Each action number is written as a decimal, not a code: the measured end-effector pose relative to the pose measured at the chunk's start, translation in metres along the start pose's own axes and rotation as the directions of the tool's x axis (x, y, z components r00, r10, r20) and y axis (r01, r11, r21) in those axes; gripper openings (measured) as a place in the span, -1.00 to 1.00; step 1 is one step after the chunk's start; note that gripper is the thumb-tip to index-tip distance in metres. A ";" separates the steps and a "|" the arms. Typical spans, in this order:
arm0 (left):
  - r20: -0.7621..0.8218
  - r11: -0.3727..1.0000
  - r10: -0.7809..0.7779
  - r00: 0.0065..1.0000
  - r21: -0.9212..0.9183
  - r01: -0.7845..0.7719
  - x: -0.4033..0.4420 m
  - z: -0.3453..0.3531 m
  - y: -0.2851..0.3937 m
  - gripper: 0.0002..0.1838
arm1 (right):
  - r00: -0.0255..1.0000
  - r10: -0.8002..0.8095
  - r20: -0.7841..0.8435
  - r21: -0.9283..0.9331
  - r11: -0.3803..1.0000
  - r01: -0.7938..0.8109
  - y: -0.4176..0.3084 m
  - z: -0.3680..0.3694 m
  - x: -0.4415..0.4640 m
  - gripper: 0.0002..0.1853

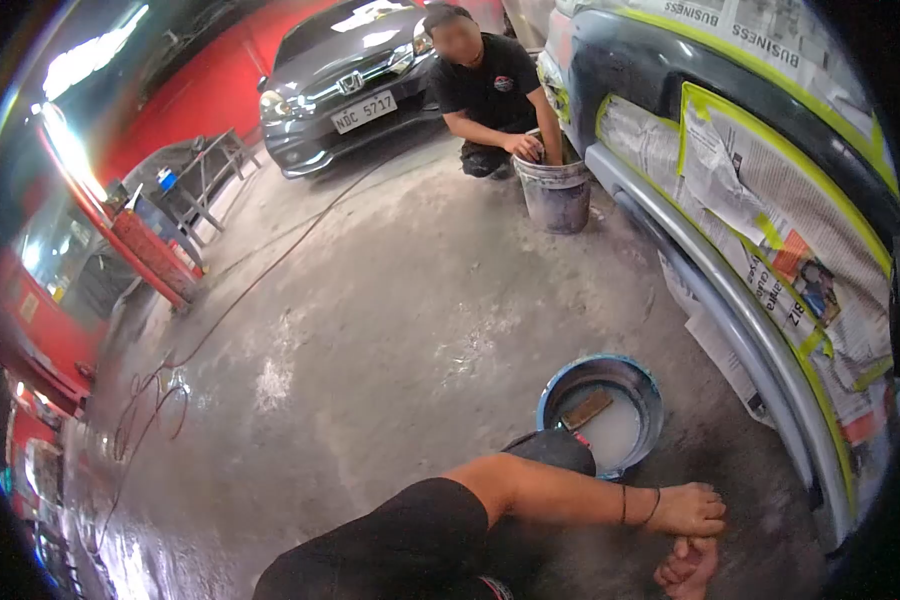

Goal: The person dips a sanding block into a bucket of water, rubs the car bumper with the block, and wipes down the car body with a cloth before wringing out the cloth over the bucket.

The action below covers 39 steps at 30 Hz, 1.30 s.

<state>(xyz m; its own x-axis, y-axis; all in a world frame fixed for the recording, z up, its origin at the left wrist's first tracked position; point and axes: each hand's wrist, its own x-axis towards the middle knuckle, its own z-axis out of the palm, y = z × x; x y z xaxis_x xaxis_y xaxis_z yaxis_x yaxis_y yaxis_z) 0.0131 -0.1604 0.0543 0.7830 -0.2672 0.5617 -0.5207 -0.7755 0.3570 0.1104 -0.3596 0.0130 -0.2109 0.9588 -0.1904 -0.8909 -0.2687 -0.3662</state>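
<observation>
My left hand (685, 509), with two dark bands at the wrist, reaches across at the lower right, its fingers curled. Just below it, my right hand (687, 568) is also curled, and the two hands meet or nearly touch. What they hold, if anything, is hidden. Beside my left forearm stands a blue tub (544, 408) with cloudy whitish water (615, 432) inside. A brown block (587, 410) leans in the tub. To the right is a vehicle body with a grey lower trim (715, 270), masked with newspaper (770, 190) and yellow-green tape (682, 130).
A co-worker (485, 95) squats at the back with both hands at a grimy pale bucket (555, 200). Behind is a parked grey car (350, 80). A thin hose (270, 268) runs over the damp concrete floor (390, 330). A red post (155, 250) and a metal bench (195, 180) stand left.
</observation>
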 end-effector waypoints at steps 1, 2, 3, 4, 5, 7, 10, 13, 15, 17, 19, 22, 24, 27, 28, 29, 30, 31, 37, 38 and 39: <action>0.074 0.999 -0.029 0.997 0.029 0.027 -0.003 0.004 0.000 -0.65 | 0.989 0.020 -0.150 -0.088 0.996 -0.033 -0.001 0.020 0.000 -0.54; 0.145 0.997 -0.056 0.988 0.059 0.048 -0.005 0.010 0.000 -0.73 | 0.964 0.119 -0.238 -0.414 0.885 -0.211 -0.005 0.038 0.001 -0.61; 0.212 0.994 -0.083 0.974 0.091 0.065 -0.008 0.019 0.000 -0.80 | 0.963 0.112 -0.246 -0.412 0.887 -0.209 -0.003 0.052 0.010 -0.61; 0.258 0.970 -0.162 0.953 0.220 0.105 -0.016 0.028 0.004 -0.85 | 0.884 0.174 -0.433 -0.446 0.811 -0.378 0.002 0.065 0.020 -0.59; 0.261 0.970 -0.166 0.951 0.215 0.111 -0.020 0.037 0.002 -0.85 | 0.767 0.217 -0.603 -0.437 0.715 -0.546 0.006 0.070 0.027 -0.58; 0.601 0.949 -0.285 0.747 0.285 0.132 -0.023 0.057 0.001 -0.86 | 0.649 0.237 -0.723 -0.370 0.660 -0.654 0.043 -0.045 0.012 -0.53; 0.672 0.909 -0.411 0.616 0.356 0.218 -0.038 0.120 -0.005 -0.80 | 0.766 -0.233 -0.599 -0.697 -0.318 -0.643 0.078 -0.168 0.018 -0.72; 0.666 0.835 -0.550 0.504 0.440 0.331 -0.038 0.101 0.006 -0.81 | 0.416 -0.324 -0.849 -0.409 -0.093 -0.908 0.045 -0.025 0.049 -0.71; 0.673 0.824 -0.562 0.481 0.402 0.399 -0.046 0.119 -0.021 -0.81 | 0.581 -0.363 -0.728 -0.432 -0.415 -0.801 0.043 -0.009 0.052 -0.78; 0.651 0.787 -0.602 0.463 0.383 0.484 -0.049 0.119 -0.026 -0.80 | 0.602 -0.498 -0.624 -0.402 -0.456 -0.794 0.051 -0.045 0.048 -0.82; 0.613 0.704 -0.675 0.411 0.367 0.608 -0.040 0.099 -0.025 -0.75 | 0.622 -0.696 -0.359 -0.542 -0.387 -0.746 0.058 -0.114 0.035 -0.82; 0.437 0.515 -0.751 0.495 -0.081 0.853 -0.047 0.119 -0.049 -0.50 | 0.605 -0.721 -0.337 -0.678 -0.261 -0.688 0.011 -0.068 0.035 -0.49; 0.229 0.469 -0.830 0.508 -0.206 0.859 -0.028 0.110 -0.042 -0.25 | 0.592 -0.752 -0.290 -0.770 -0.183 -0.611 -0.006 0.008 0.040 -0.46; 0.151 0.309 -0.909 0.388 -0.380 0.872 -0.006 0.112 -0.032 0.00 | 0.520 -0.851 -0.074 -0.770 -0.282 -0.572 -0.021 -0.024 0.011 -0.43; 0.264 0.292 -0.862 0.433 -0.439 0.850 -0.005 0.105 -0.031 -0.08 | 0.477 -0.862 -0.173 -0.783 -0.173 -0.597 -0.022 -0.001 0.010 -0.42; 0.369 0.262 -0.799 0.474 -0.497 0.827 -0.004 0.096 -0.029 -0.16 | 0.452 -0.881 -0.144 -0.780 -0.180 -0.600 -0.022 0.009 0.007 -0.42; 0.340 0.131 -0.747 0.572 -0.768 0.627 0.001 0.094 -0.017 -0.30 | 0.443 -0.891 -0.100 -0.756 -0.221 -0.616 -0.018 0.011 0.004 -0.44; 0.282 -0.051 -0.705 0.651 -0.935 0.350 0.006 0.095 -0.004 -0.43 | 0.448 -0.891 -0.066 -0.727 -0.265 -0.633 -0.017 0.011 0.001 -0.45; 0.273 -0.128 -0.653 0.707 -0.959 0.253 0.012 0.070 -0.005 -0.54 | 0.556 -0.813 -0.175 -0.822 -0.190 -0.537 -0.018 0.033 0.005 -0.50; 0.316 -0.116 -0.703 0.637 -0.935 0.336 0.014 0.057 -0.003 -0.52 | 0.550 -0.815 -0.181 -0.815 -0.189 -0.547 -0.019 0.037 0.004 -0.50; 0.237 0.002 -0.743 0.626 -0.935 0.356 0.012 0.070 -0.013 -0.53 | 0.573 -0.754 -0.322 -0.916 0.094 -0.391 -0.020 0.038 0.003 -0.48</action>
<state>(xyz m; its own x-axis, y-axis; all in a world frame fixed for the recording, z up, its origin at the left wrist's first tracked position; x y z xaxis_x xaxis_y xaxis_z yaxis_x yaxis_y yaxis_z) 0.0530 -0.1940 0.0044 0.9575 0.2738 -0.0905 -0.0404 0.4382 0.8980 0.1120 -0.3475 0.0546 0.6801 0.7221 -0.1266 0.3667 -0.4847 -0.7941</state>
